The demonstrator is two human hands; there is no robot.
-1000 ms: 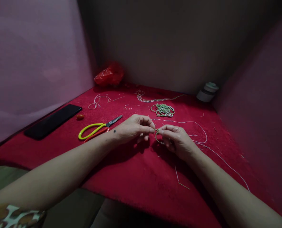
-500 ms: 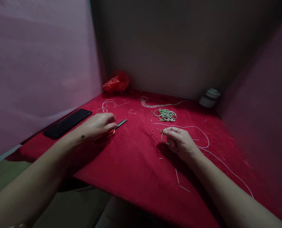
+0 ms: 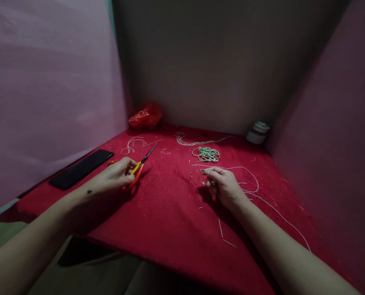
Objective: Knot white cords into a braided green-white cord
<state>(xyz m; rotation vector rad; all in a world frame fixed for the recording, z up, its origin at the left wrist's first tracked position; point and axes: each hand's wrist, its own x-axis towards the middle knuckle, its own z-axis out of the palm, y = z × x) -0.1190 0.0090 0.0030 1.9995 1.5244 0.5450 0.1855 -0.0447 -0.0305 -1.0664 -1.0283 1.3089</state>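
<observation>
My left hand (image 3: 113, 177) is closed around the yellow and orange handles of a pair of scissors (image 3: 142, 161), whose blades point up and away over the red cloth (image 3: 170, 213). My right hand (image 3: 224, 186) pinches a small looped piece of green and white cord (image 3: 202, 176) just above the cloth. A long white cord (image 3: 271, 207) trails from that hand along my right forearm. A pile of finished green and white knotted cords (image 3: 206, 154) lies a little beyond my right hand.
A black phone (image 3: 80, 168) lies at the left edge of the cloth. A red plastic bag (image 3: 145, 115) sits in the back left corner, a white spool (image 3: 256, 132) in the back right. Loose white cords (image 3: 188, 140) and cut scraps dot the cloth. Walls enclose three sides.
My left hand let go of the looped cord, moved left to the scissors and has picked them up. My right hand stayed in place, still holding the loop.
</observation>
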